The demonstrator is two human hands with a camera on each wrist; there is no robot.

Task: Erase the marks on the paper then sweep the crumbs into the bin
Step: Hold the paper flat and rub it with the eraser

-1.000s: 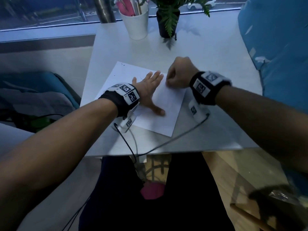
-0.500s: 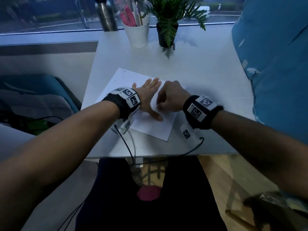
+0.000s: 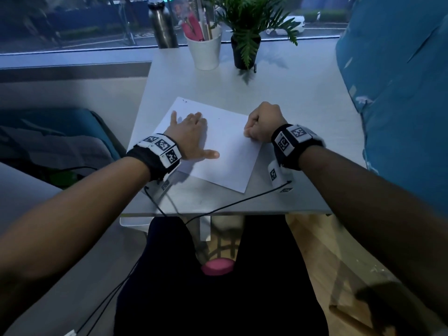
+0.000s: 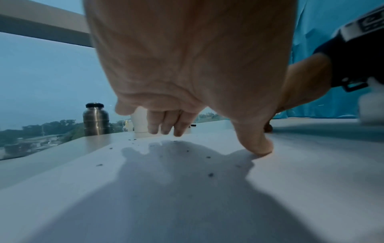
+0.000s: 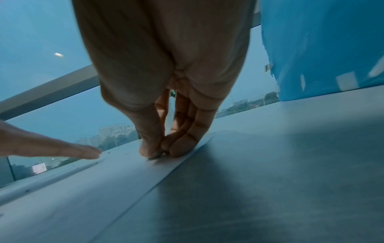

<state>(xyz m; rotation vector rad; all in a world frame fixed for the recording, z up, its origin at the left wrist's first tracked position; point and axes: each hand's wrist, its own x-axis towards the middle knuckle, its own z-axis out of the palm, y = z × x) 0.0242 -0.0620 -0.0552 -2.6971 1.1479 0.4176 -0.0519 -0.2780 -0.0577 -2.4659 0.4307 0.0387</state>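
At the far left of the surface (image 3: 303, 98) a steel bottle (image 3: 163, 26) stands by the window, with a white cup of pens (image 3: 206, 50) and a small potted plant (image 3: 246, 32) to its right, all well behind the work. Nearer, the left hand (image 3: 191, 134) lies flat on the left half of the paper (image 3: 228, 151), fingers spread and straight, thumb pressed down toward the middle, holding the sheet in place. The left wrist view shows small dark crumbs (image 4: 210, 174) scattered on the sheet under and around that hand, and a few more specks lie near the sheet's far corner. Further right, the right hand (image 3: 263, 122) is curled into a loose fist at the paper's right edge; the right wrist view shows its thumb and fingertips (image 5: 178, 151) pinched on a small dark piece that touches the sheet, most likely the eraser (image 5: 155, 155), though it is too hidden to be sure. No pencil marks stand out on the open part of the sheet from the head view, so the erasing looks far along or close to finished, but the light is dim and faint marks could be missed. The sweeping has not been done: the crumbs are still on the paper, and no bin can be made out in these views. What is left, by this reading, is a last rub at the right edge, then gathering the crumbs and carrying them off to the bin
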